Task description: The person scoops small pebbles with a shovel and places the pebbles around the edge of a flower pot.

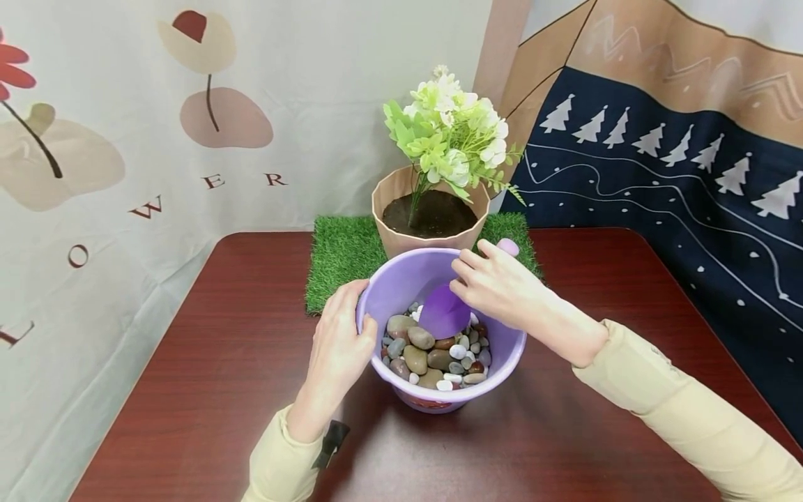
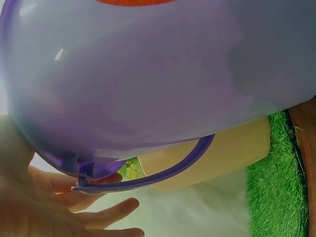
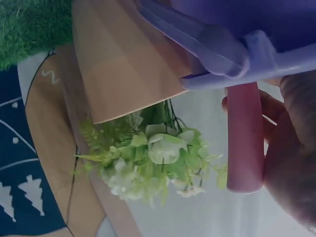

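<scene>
Right hand point(image 1: 502, 286): your fingers wrap the handle of the scoop point(image 1: 444, 314), blade down at the pebbles point(image 1: 415, 359). Left hand's point(image 1: 339, 335) pinch the rim of the bucket point(image 1: 401, 279), probably bracing it, midway between the surface's point(image 1: 207, 376) side edges; flowerpot's point(image 1: 401, 242) near the far edge.

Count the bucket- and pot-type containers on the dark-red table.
2: a round lilac plastic bucket in front, holding smooth mixed-colour pebbles, and a beige faceted pot behind it on a green artificial-grass mat. Smaller ones could be hidden behind them.
</scene>
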The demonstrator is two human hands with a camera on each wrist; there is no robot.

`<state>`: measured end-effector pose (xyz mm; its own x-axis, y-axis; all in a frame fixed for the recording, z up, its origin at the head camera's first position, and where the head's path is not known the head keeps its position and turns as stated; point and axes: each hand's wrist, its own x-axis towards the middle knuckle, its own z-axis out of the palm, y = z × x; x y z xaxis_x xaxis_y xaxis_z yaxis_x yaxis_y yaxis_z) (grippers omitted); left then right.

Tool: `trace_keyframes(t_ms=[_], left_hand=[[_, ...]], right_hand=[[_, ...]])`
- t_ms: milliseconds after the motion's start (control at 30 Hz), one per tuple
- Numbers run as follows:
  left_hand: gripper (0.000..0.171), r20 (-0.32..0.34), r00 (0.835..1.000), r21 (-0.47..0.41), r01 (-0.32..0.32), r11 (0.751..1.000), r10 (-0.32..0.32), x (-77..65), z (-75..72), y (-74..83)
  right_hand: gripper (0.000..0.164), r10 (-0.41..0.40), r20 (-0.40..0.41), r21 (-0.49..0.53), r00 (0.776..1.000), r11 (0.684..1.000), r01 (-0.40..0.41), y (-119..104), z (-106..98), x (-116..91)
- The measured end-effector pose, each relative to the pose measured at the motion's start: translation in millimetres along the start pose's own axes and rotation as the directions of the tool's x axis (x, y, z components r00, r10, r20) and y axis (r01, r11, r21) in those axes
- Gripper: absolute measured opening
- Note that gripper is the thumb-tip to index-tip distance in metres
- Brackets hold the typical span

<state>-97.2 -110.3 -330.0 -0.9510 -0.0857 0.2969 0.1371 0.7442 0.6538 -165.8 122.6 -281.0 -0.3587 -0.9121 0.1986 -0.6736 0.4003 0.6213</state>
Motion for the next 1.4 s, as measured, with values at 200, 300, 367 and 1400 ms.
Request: trace_keyframes(t_ms=[200, 300, 367, 1400], left_hand=[[0.051, -0.007, 0.998, -0.029, -0.058, 0.998, 0.058, -0.5, 0.8, -2.0], [0.051, -0.03, 0.995, -0.05, -0.097, 0.994, 0.096, -0.1, 2.4, -3.7], [0.051, -0.047, 0.992, -0.062, -0.124, 0.99, 0.121, 0.4, 3.4, -4.4], [0.049, -0.097, 0.989, -0.113, -0.125, 0.986, 0.114, 1.3, 6.6, -3.9]], right_hand=[[0.009, 0.022, 0.011, 0.119, 1.0, 0.993, -0.023, 1, 11, -2], [0.009, 0.024, 0.01, 0.178, 1.0, 0.984, -0.025, -2, 18, -4], [0.01, 0.028, 0.009, 0.191, 1.0, 0.981, -0.03, -6, 22, -4], [0.024, 0.23, -0.045, 0.321, 0.972, 0.925, -0.204, -13, 25, -9]])
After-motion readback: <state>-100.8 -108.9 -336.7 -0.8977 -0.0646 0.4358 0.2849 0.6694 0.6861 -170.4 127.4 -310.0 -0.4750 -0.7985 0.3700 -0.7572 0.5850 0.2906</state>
